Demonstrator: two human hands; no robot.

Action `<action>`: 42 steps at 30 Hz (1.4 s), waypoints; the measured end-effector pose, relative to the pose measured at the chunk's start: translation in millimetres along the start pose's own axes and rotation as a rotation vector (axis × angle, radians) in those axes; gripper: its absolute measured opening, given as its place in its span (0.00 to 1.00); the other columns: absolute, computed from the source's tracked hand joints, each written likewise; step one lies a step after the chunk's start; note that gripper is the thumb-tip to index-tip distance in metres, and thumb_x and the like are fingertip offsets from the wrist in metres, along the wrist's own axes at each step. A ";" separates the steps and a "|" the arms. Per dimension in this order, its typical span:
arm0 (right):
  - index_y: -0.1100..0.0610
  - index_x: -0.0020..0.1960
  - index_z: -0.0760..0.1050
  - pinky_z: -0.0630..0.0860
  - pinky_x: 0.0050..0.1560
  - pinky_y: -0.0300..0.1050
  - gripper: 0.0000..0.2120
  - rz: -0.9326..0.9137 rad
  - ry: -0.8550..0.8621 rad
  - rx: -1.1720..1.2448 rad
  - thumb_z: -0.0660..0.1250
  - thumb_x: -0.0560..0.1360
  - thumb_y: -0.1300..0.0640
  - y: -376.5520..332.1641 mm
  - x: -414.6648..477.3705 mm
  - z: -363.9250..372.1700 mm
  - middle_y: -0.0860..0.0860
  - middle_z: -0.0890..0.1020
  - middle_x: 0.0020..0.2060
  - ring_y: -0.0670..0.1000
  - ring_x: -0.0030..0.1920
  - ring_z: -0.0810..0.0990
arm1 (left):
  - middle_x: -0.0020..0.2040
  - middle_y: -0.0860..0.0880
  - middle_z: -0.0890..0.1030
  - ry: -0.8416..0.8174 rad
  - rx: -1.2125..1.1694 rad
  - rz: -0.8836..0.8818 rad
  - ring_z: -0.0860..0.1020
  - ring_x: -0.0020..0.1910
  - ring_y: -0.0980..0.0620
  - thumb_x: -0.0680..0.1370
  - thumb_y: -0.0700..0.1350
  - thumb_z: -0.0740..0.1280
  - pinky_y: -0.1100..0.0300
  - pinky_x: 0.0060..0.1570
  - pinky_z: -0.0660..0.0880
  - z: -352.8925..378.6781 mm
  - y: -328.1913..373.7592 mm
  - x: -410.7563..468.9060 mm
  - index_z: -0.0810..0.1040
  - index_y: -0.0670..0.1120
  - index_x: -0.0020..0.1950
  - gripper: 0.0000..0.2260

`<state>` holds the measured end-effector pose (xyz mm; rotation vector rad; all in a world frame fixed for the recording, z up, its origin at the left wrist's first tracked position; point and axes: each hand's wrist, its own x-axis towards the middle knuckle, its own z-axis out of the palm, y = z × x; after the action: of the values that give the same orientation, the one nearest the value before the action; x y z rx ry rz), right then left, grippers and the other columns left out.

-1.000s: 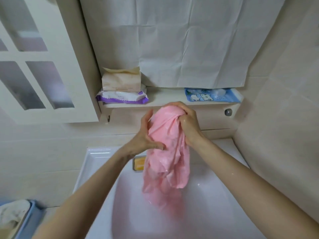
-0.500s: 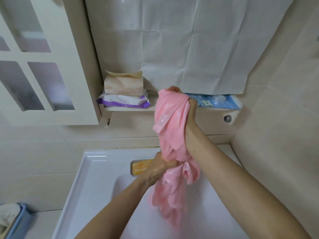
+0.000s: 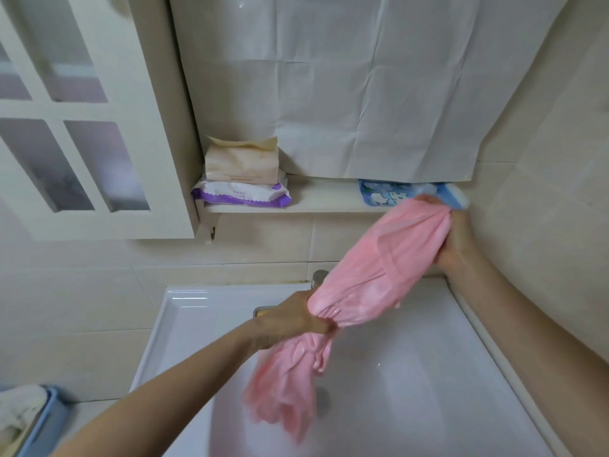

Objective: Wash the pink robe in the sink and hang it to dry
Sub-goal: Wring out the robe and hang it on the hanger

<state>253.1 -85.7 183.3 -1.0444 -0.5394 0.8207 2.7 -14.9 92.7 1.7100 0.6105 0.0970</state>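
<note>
The wet pink robe point(image 3: 379, 268) is stretched slantwise above the white sink point(image 3: 184, 311). My right hand point(image 3: 456, 239) grips its upper end, up by the shelf at the right. My left hand point(image 3: 293, 321) is clenched around the robe lower down, over the back of the basin. Below that fist the loose end point(image 3: 283, 390) hangs into the basin, blurred. The faucet point(image 3: 319, 278) is mostly hidden behind the cloth.
A shelf point(image 3: 316, 201) above the sink holds two stacked tissue packs point(image 3: 242, 179) at left and a blue pack point(image 3: 385, 194) at right. A soap dish point(image 3: 262, 312) peeks out behind my left hand. A cabinet door point(image 3: 82, 127) stands at left; a blue basin point(image 3: 43, 420) sits low left.
My right hand has swung the robe's top end to the right and slightly lower, so the cloth now runs slantwise. My left hand keeps squeezing it lower down.
</note>
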 end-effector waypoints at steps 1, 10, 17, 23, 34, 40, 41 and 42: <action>0.53 0.40 0.80 0.79 0.37 0.38 0.09 0.055 0.032 -0.082 0.61 0.74 0.57 4.6 -2.7 -14.4 0.46 0.83 0.31 0.46 0.35 0.83 | 0.51 0.41 0.83 0.005 -0.016 -0.023 0.81 0.52 0.45 0.64 0.46 0.72 0.48 0.58 0.76 -3.1 -1.3 2.8 0.79 0.40 0.56 0.21; 0.47 0.75 0.55 0.70 0.62 0.44 0.47 0.695 -0.587 -1.496 0.76 0.63 0.59 45.1 -42.8 -77.5 0.46 0.64 0.70 0.50 0.67 0.67 | 0.40 0.37 0.79 -0.060 0.026 -0.265 0.77 0.36 0.47 0.65 0.42 0.68 0.58 0.40 0.71 -8.2 16.0 35.5 0.79 0.35 0.43 0.12; 0.35 0.75 0.41 0.62 0.65 0.31 0.62 0.236 -0.746 -1.126 0.82 0.59 0.58 90.0 -58.7 -11.6 0.40 0.60 0.72 0.38 0.71 0.58 | 0.56 0.47 0.78 -0.407 0.314 -0.297 0.76 0.56 0.51 0.76 0.46 0.68 0.60 0.58 0.73 5.9 34.6 47.3 0.74 0.46 0.58 0.12; 0.35 0.73 0.51 0.73 0.55 0.42 0.44 0.078 -0.625 -1.367 0.72 0.67 0.56 118.8 -60.1 -3.4 0.41 0.76 0.59 0.50 0.58 0.76 | 0.47 0.52 0.84 -0.375 -0.027 -0.315 0.82 0.46 0.57 0.79 0.50 0.65 0.63 0.51 0.78 -11.9 24.2 38.5 0.76 0.45 0.55 0.11; 0.43 0.43 0.78 0.78 0.49 0.47 0.19 0.000 -0.243 -1.248 0.58 0.56 0.55 97.6 -37.8 16.2 0.44 0.84 0.41 0.50 0.46 0.81 | 0.54 0.56 0.81 0.193 0.000 0.008 0.79 0.53 0.57 0.56 0.56 0.75 0.54 0.57 0.76 22.4 -28.2 35.1 0.75 0.56 0.59 0.31; 0.44 0.49 0.79 0.77 0.48 0.47 0.20 0.057 -0.333 -1.381 0.69 0.61 0.62 86.7 -37.0 4.1 0.44 0.83 0.43 0.51 0.47 0.80 | 0.42 0.53 0.78 0.327 0.239 -0.088 0.76 0.41 0.51 0.54 0.58 0.66 0.62 0.39 0.71 -6.4 -21.6 27.1 0.77 0.48 0.48 0.25; 0.45 0.50 0.78 0.77 0.48 0.47 0.20 0.063 -0.343 -1.387 0.70 0.62 0.62 87.0 -37.1 3.6 0.45 0.83 0.44 0.52 0.47 0.79 | 0.40 0.52 0.78 0.343 0.212 -0.079 0.76 0.41 0.50 0.55 0.56 0.66 0.62 0.39 0.71 -10.6 -20.3 27.1 0.76 0.48 0.46 0.23; 0.45 0.51 0.76 0.76 0.48 0.47 0.20 0.067 -0.356 -1.390 0.70 0.63 0.62 87.7 -37.0 2.8 0.46 0.82 0.45 0.52 0.47 0.79 | 0.39 0.52 0.78 0.360 0.176 -0.081 0.76 0.39 0.49 0.57 0.55 0.66 0.61 0.39 0.72 -12.8 -17.6 27.6 0.76 0.47 0.44 0.20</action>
<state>200.0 -91.2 104.4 -2.1857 -1.4837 0.6311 15.4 10.6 72.1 1.8499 0.9777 0.3064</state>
